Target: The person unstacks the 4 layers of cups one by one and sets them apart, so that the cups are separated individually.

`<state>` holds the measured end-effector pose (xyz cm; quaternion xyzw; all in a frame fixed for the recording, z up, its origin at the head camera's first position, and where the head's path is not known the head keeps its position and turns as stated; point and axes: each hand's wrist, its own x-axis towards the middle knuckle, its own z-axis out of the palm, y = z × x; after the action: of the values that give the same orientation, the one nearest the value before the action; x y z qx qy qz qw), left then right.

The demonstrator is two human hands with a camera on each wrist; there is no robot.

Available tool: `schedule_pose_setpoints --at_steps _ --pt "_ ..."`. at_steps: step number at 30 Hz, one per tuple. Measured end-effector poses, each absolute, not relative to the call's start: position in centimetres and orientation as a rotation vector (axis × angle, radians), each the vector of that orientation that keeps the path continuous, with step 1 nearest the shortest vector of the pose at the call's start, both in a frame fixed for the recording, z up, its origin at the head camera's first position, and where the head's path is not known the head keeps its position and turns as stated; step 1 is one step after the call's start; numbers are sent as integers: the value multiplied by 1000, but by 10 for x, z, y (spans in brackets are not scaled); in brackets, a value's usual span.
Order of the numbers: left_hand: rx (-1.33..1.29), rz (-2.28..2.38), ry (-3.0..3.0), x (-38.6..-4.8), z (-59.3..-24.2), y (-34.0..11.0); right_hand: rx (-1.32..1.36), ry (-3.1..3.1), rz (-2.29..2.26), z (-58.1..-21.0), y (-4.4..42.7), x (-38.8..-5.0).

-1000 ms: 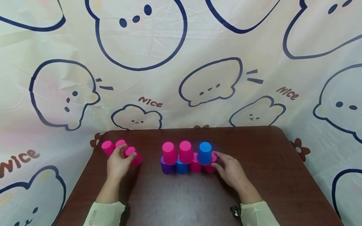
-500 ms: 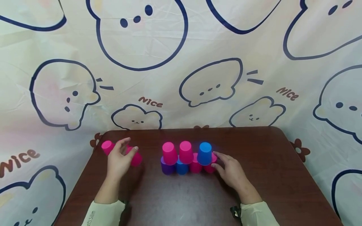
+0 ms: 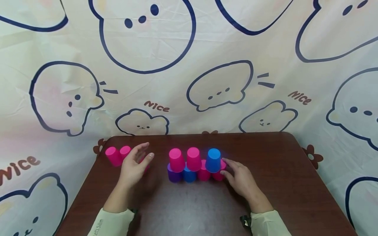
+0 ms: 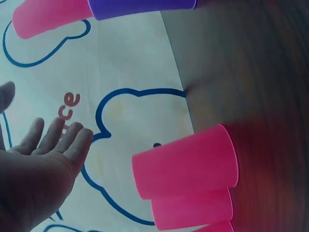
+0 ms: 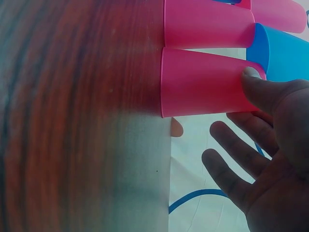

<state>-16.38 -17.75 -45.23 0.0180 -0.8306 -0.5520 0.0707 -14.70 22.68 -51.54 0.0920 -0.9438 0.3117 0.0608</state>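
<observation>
Fingers spread, the left hand holds nothing and covers much of a pink cup at the left; in the left wrist view that hand is apart from the pink cups. Mid-table, upside-down cups form two levels: purple, blue and two pink below; pink, pink and blue above. The right hand has thumb and index finger on either side of the bottom row's right-end pink cup; its other fingers are extended.
Two more pink cups stand at the table's back left. The brown table meets a cloth backdrop with cartoon outlines along its back edge.
The left hand has risen off the left pink cups and moved right, uncovering one that it hid. The right hand and the two-level cups have stayed in place.
</observation>
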Motion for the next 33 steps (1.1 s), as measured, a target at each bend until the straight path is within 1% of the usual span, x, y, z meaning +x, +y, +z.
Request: schedule_pose_setpoints --at_steps 9,19,29,33 --pt "-135 -1657 -2558 -164 -453 -166 264 -2871 943 -516 226 -147" --pt "-155 -1706 -2634 -168 -452 -152 237 -2889 953 -515 226 -146" --pt "-241 -1684 -2636 -171 -450 -138 254 -2882 944 -515 226 -147" --pt "-223 -1679 -2658 -172 -451 -134 248 -2885 938 -515 226 -147"
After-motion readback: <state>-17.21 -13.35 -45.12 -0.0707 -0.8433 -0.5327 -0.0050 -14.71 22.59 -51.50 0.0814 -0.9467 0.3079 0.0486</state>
